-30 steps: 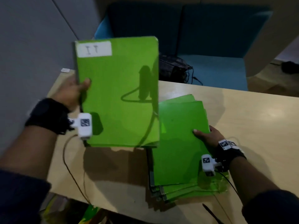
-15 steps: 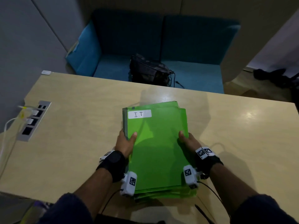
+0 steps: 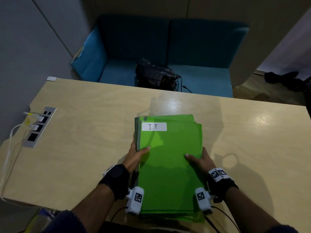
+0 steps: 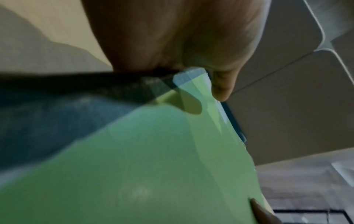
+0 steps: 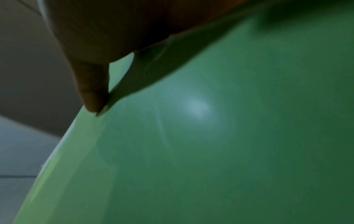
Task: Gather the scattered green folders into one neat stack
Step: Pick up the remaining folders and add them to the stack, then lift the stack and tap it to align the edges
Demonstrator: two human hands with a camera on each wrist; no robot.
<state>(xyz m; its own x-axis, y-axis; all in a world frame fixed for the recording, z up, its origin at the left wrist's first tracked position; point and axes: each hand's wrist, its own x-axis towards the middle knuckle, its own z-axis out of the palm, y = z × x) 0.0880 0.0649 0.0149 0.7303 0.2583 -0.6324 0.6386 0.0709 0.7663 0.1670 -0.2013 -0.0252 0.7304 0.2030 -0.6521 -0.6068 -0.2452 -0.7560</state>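
Left hand [image 3: 134,157] and right hand [image 3: 200,159] gripping folder stack [image 3: 170,165] side edges, table [image 3: 84,148] around.

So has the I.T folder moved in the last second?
Yes. The I.T folder has come down and rightward from its raised position at the table's left side onto the stack; the left hand and right hand grip its sides.

We see bright green folders [image 3: 170,165], the top one bearing a white label [image 3: 154,126] with black letters "I.T". The table [image 3: 84,145] beneath is pale wood-grain; beyond the table stands a teal-blue sofa [image 3: 193,47] holding a black bag [image 3: 156,74].
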